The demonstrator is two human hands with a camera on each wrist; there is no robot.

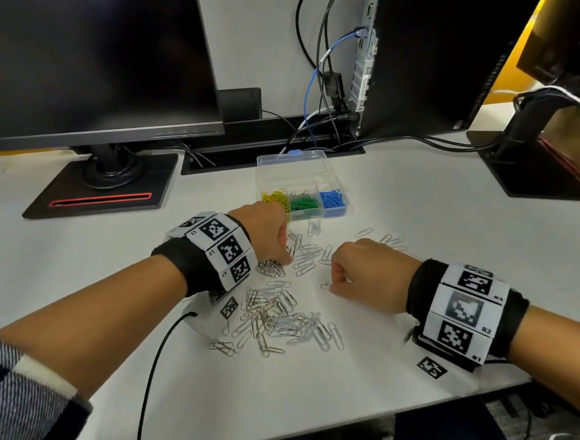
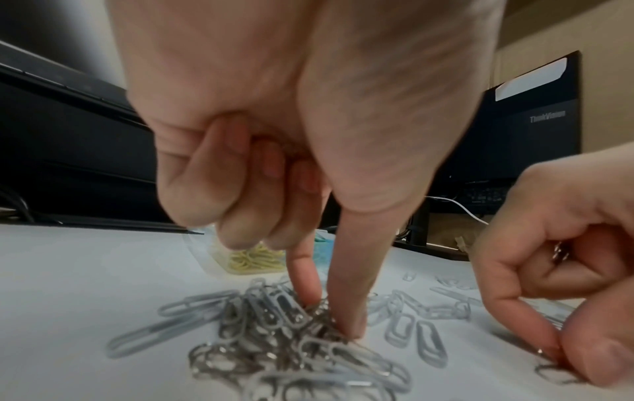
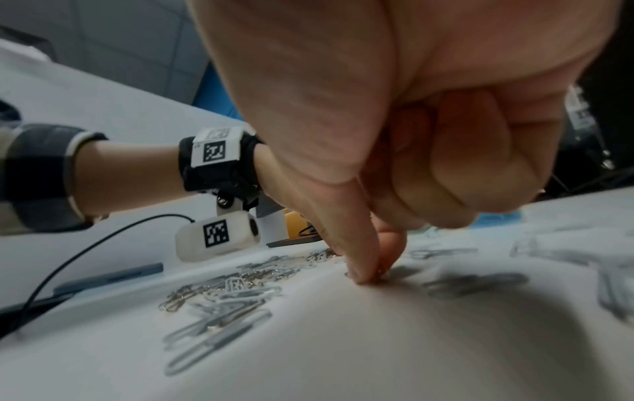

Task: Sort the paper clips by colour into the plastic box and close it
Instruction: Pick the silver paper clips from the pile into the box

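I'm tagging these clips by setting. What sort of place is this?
Most likely an office desk: a white desk with a monitor, a computer tower and its cables.

The left hand (image 1: 269,231) hides the near left corner of the plastic box (image 1: 299,171) and part of its yellow clips (image 1: 275,197). Both monitors (image 1: 82,62) run off the frame. Close clips (image 2: 309,360) in the wrist views are blurred.

head view looks down; both wrist views close, sharing the paper clips (image 1: 275,320).
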